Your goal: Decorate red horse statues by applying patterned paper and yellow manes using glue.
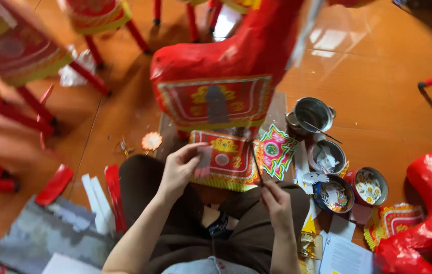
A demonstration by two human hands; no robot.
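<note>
A big red paper horse figure (226,66) with a gold-patterned saddle panel stands on the floor right in front of me. My left hand (179,167) pinches a small pale paper piece (204,158) just under the panel, beside a red and gold fringed paper decoration (228,162). My right hand (275,199) grips a thin dark stick (257,167) that points up toward the panel. A pink and green paper ornament (275,150) lies to the right of the fringed piece.
Metal pots (313,114) and round tins (371,186) with paper cut-outs sit at the right. Another red paper figure (429,213) lies far right. Red-legged paper figures (18,56) stand at the left; red and white paper strips (99,198) lie on the orange floor.
</note>
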